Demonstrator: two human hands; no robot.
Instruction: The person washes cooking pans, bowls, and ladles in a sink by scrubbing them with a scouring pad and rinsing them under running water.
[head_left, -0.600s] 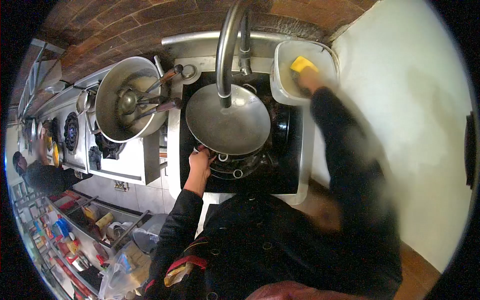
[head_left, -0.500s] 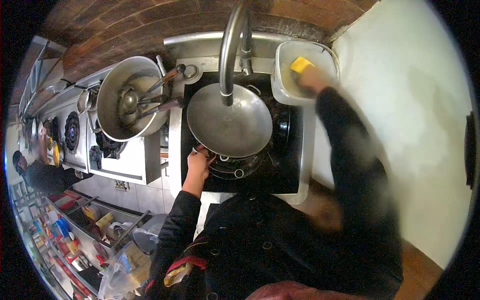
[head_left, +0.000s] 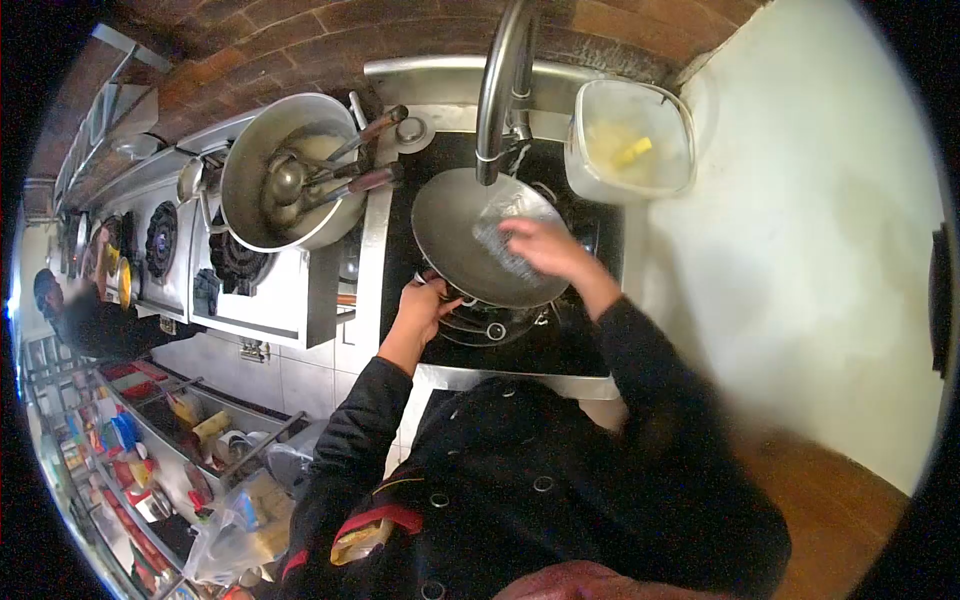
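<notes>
Gripping mid-frame: left hand (head_left: 424,308) on a round metal wok (head_left: 450,240), right hand (head_left: 545,250) on a rough grey scrubber (head_left: 491,238) inside.

a kitchen: stove burners (head_left: 162,236), pot (head_left: 243,180), faucet (head_left: 495,95)

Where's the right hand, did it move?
Yes: judged against the faucet, the right hand moved left and down the picture, from the tub to the wok.

- Steel sink (head_left: 440,377): dark round cookware (head_left: 465,330) down in the basin, under the wok (head_left: 450,240); whitish plastic tub (head_left: 600,185) parked at the back right corner, small round metal thing (head_left: 410,130) back left
- Stove (head_left: 270,315): big pot (head_left: 250,170) sitting over a burner
- Lower-left counter (head_left: 262,455): a jumble, too small to make out
</notes>
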